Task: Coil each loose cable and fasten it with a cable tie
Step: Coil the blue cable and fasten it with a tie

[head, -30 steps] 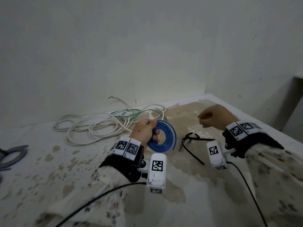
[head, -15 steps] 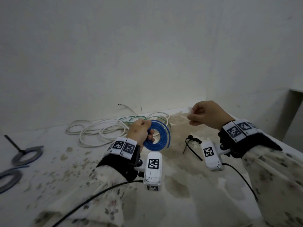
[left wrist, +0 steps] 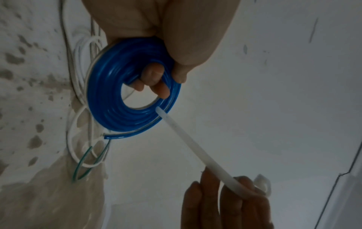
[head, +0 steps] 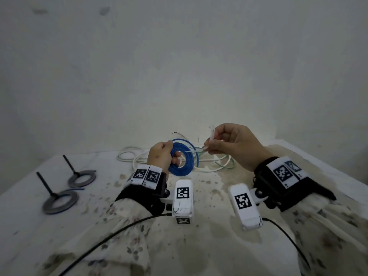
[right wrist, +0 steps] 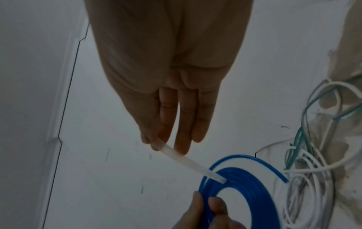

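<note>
A blue cable wound into a flat coil (head: 182,165) is held upright above the table, gripped at its left rim by my left hand (head: 171,154). In the left wrist view my fingers (left wrist: 154,80) curl through the coil (left wrist: 117,105). My right hand (head: 209,145) pinches a white cable tie (head: 211,136) near its head. The tie (left wrist: 186,139) slants toward the coil and its tip touches the blue rim. In the right wrist view the tie (right wrist: 188,161) reaches the coil (right wrist: 245,182) from above.
Loose white and green cables (head: 215,164) lie in a heap by the wall behind the coil. Two grey coils (head: 81,178) (head: 59,202) bound with black ties lie at the table's left. The table's right edge (head: 328,164) runs close to my right wrist.
My right hand has moved left with the white tie, bringing its tip to the blue coil. The left hand keeps holding the coil, raised slightly. The head view has swung left.
</note>
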